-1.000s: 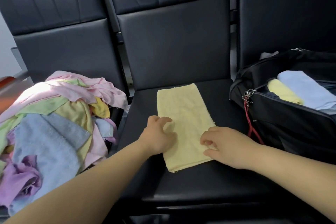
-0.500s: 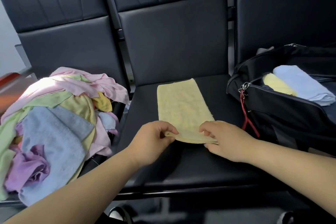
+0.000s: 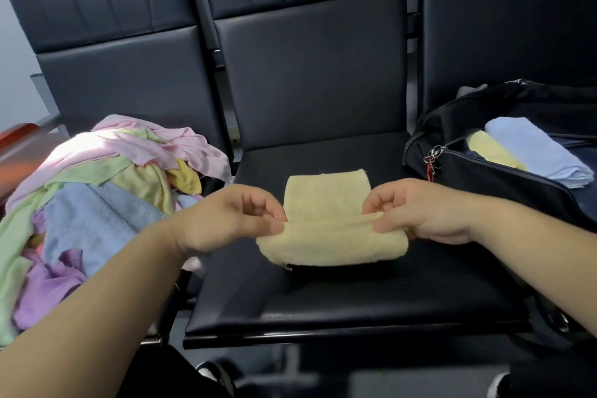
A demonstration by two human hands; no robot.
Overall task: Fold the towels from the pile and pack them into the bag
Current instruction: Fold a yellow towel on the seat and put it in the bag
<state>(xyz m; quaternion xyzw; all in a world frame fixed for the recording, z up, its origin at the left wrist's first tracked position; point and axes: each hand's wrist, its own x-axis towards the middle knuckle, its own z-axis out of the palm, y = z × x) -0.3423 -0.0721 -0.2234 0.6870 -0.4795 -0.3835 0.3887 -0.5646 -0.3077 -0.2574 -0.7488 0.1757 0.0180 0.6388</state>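
A pale yellow towel point(image 3: 326, 200) lies on the middle black seat point(image 3: 323, 297), its near end lifted and curling over toward the far end. My left hand point(image 3: 223, 220) pinches the lifted edge at its left corner. My right hand point(image 3: 423, 210) pinches the same edge at the right corner. The pile of towels point(image 3: 87, 203), pink, green, yellow, blue and purple, heaps on the left seat. An open black bag point(image 3: 504, 178) stands on the right seat, holding a folded yellow towel point(image 3: 494, 150) and a folded light blue towel point(image 3: 533, 152).
Three black padded chairs stand in a row with tall backrests point(image 3: 310, 68). A red zip pull point(image 3: 431, 168) hangs at the bag's near corner. A reddish armrest point(image 3: 19, 139) shows at the far left. Dark floor lies below the seat's front edge.
Both hands took the towel's near edge, which lay flat a second ago, and have raised it and carried it toward the far end. The camera view has come closer.
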